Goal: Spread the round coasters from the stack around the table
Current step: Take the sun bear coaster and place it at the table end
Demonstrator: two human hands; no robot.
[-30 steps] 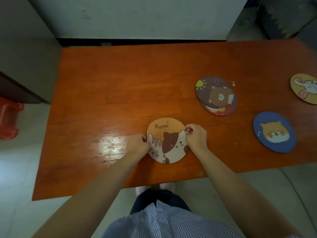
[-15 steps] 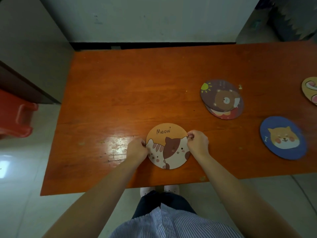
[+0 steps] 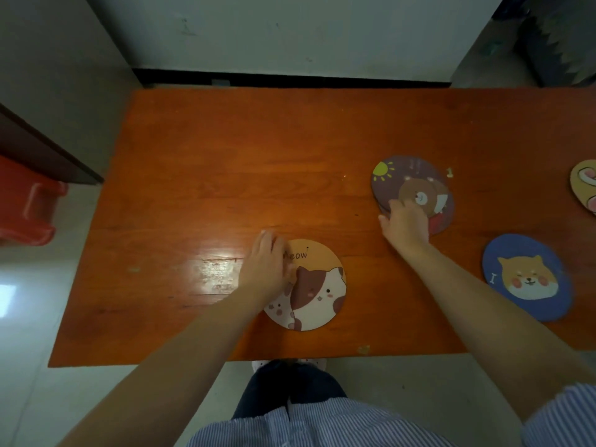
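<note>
An orange "Meow" cat coaster (image 3: 317, 288) lies flat near the front edge of the orange-brown table (image 3: 225, 175). My left hand (image 3: 269, 269) rests over its left edge, fingers spread. To the right lies the small stack, topped by a brown bear coaster (image 3: 409, 182) with a red one peeking out below. My right hand (image 3: 404, 224) is at the stack's front-left edge, fingers touching the top coaster. A blue dog coaster (image 3: 525, 275) lies at the right front. A yellow coaster (image 3: 585, 188) is cut off by the right edge.
A red plastic stool (image 3: 25, 204) stands on the floor left of the table, beside a dark cabinet edge (image 3: 48, 153). A white wall runs behind the table. My legs and striped shirt (image 3: 290, 424) are at the bottom.
My right hand has let go of the cat coaster and moved right and away to the stack. My left hand has shifted onto the cat coaster's left edge.
</note>
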